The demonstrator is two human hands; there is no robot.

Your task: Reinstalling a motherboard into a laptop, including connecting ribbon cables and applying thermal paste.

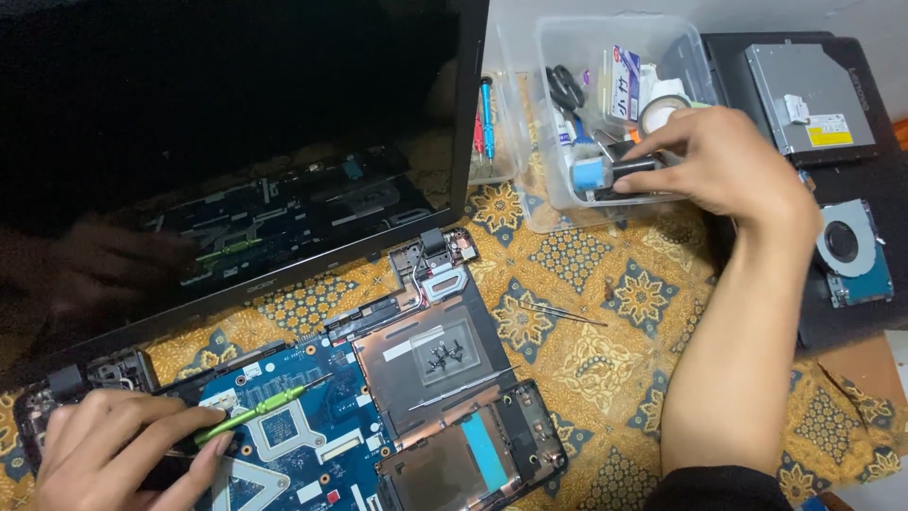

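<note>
An opened laptop base with a blue circuit board (312,426) lies at the front left, its dark screen (227,123) tilted up behind. My left hand (113,449) rests on the board's left side and grips a green-handled screwdriver (251,413) that lies across the board. My right hand (724,161) reaches into a clear plastic tub (558,114) at the back and pinches a small dark object (632,170) beside a blue piece (588,173). Several small screws (442,356) sit on the copper-coloured panel of the base.
A yellow patterned cloth (586,350) covers the table. The tub holds scissors, a tape roll (660,112) and small tools; a blue and a red screwdriver (485,118) stand in a second tub. An optical drive (809,95) and a cooling fan (851,251) lie at the right. Tweezers (563,312) lie on the cloth.
</note>
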